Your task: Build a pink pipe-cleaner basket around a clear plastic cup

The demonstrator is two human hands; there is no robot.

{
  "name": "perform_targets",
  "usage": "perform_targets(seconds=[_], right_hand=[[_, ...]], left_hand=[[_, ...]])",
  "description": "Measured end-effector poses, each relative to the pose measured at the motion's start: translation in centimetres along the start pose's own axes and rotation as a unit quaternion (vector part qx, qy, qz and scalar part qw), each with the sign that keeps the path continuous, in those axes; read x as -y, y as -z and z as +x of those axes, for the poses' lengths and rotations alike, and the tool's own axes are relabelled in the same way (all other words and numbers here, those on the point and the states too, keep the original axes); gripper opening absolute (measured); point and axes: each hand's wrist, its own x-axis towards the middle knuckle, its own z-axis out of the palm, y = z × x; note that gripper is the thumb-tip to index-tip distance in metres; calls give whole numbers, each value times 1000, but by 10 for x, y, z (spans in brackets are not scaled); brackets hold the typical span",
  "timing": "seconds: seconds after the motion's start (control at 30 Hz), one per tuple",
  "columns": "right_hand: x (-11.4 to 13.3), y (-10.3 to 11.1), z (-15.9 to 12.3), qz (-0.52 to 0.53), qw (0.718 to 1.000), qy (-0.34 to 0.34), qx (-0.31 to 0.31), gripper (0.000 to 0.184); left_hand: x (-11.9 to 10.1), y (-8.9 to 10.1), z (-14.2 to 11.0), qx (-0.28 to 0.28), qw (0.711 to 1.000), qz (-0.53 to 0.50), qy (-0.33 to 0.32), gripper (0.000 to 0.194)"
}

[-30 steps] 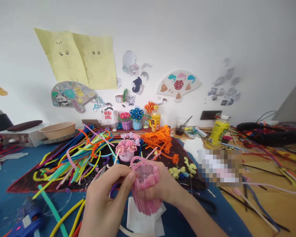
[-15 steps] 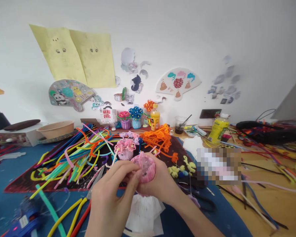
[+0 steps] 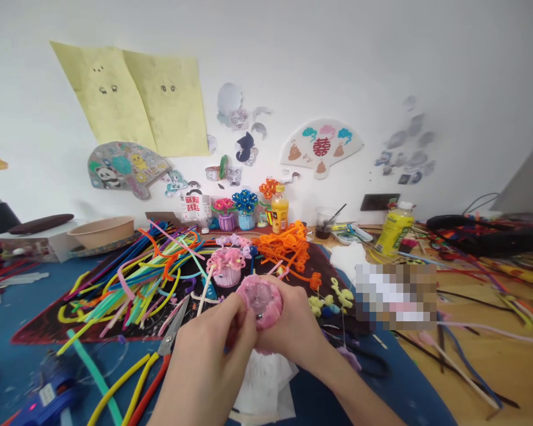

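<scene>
A small clear plastic cup wrapped in fuzzy pink pipe cleaner (image 3: 266,303) is tilted toward me, its see-through round end showing. My right hand (image 3: 295,322) is wrapped round it from the right. At the cup's left edge my left hand (image 3: 224,337) is closed in a pinch; whatever lies between the fingertips is hidden. Just behind stands a finished-looking pink pot with curled pink pipe-cleaner tops (image 3: 226,269). White paper sheets (image 3: 269,387) lie beneath my hands. Scissors (image 3: 174,331) with open blades rest left of my left hand.
A heap of coloured pipe cleaners (image 3: 146,278) spreads on the left, orange curled ones (image 3: 286,248) at centre back. A blue glue gun (image 3: 48,393) with a lit red light lies front left. Bottles, including a yellow one (image 3: 395,228), and a cup of dark liquid (image 3: 324,223) stand along the wall.
My left fingers have drawn together into a tighter pinch and shifted slightly at the cup's left edge. The cup has turned a little, showing more of its clear end.
</scene>
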Motion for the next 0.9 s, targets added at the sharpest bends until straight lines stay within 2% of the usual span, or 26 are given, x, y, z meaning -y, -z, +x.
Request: perform_targets(seconds=[0.07, 0.2, 0.37, 0.57, 0.73, 0.9], right_hand=[[-1, 0, 0, 14, 1000, -8, 11, 38], [-8, -2, -1, 87, 995, -8, 53, 31], [-11, -2, -4, 193, 974, -35, 110, 33], [-4, 1, -2, 242, 957, -65, 144, 38], [-4, 2, -1, 263, 949, -74, 157, 43], [-5, 5, -1, 277, 945, -69, 159, 35]], left_hand=[[0, 3, 1, 16, 999, -32, 10, 27], [-4, 8, 5, 19, 994, -100, 37, 30], [-6, 12, 7, 44, 979, -184, 75, 34], [-4, 11, 6, 60, 961, -242, 122, 36], [-5, 10, 6, 50, 952, -276, 125, 39], [0, 16, 7, 8, 929, -337, 153, 38]])
